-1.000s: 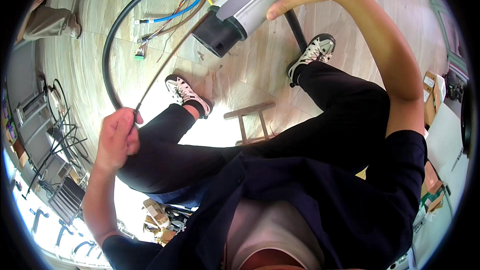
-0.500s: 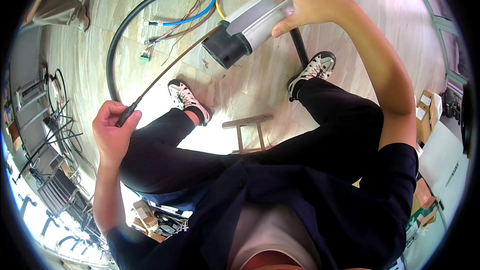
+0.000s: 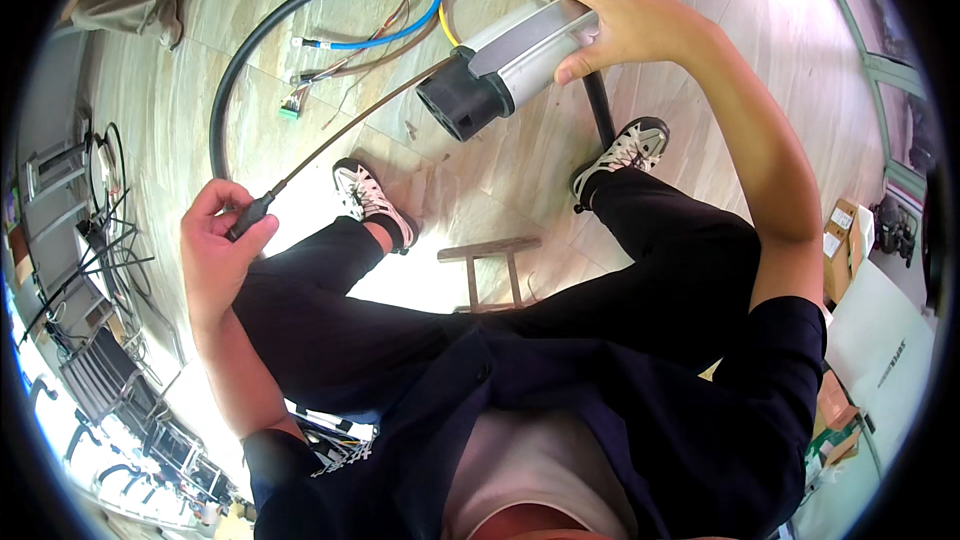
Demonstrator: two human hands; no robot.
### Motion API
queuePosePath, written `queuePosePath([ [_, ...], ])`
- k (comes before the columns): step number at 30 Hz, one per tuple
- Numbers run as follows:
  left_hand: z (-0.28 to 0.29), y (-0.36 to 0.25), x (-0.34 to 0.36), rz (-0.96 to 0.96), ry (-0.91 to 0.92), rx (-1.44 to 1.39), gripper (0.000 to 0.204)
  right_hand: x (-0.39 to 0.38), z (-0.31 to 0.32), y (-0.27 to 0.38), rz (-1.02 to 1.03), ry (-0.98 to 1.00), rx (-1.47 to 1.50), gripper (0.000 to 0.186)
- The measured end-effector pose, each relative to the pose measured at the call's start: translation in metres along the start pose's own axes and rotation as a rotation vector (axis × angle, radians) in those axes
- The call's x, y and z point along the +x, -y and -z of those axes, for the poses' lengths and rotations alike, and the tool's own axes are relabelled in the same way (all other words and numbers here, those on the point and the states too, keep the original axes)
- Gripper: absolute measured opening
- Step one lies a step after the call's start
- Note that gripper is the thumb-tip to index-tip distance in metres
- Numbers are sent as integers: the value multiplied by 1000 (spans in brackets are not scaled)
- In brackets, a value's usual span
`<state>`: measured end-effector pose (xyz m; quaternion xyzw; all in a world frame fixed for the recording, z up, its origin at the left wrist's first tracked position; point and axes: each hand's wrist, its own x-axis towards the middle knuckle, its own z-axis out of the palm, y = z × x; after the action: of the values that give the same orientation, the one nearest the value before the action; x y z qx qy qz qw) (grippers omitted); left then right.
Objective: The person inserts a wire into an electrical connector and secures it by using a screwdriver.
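The left hand [image 3: 215,245] has dropped lower and nearer the knee than a second ago, fist closed round the black handle of a thin brown rod [image 3: 345,130]. The right hand [image 3: 620,15] grips a grey-bodied, black-mouthed connector [image 3: 500,65] above the tiled floor [image 3: 480,180]. Its long axis slants, mouth facing down-left, now meeting the rod's tip, apparently for probing the socket.
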<state>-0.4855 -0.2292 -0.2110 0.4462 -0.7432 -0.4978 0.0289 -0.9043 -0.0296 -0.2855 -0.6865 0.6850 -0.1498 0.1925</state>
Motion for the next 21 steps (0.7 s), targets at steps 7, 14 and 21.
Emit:
queuePosePath([
  [7, 7, 6, 1, 75, 148, 67, 21, 0, -2, -2, 5, -17, 18, 68],
  [14, 1, 3, 4, -95, 91, -1, 15, 2, 5, 10, -36, 9, 18, 69],
  [21, 17, 22, 10, 149, 220, -86, 37, 1, 5, 11, -23, -11, 26, 70],
])
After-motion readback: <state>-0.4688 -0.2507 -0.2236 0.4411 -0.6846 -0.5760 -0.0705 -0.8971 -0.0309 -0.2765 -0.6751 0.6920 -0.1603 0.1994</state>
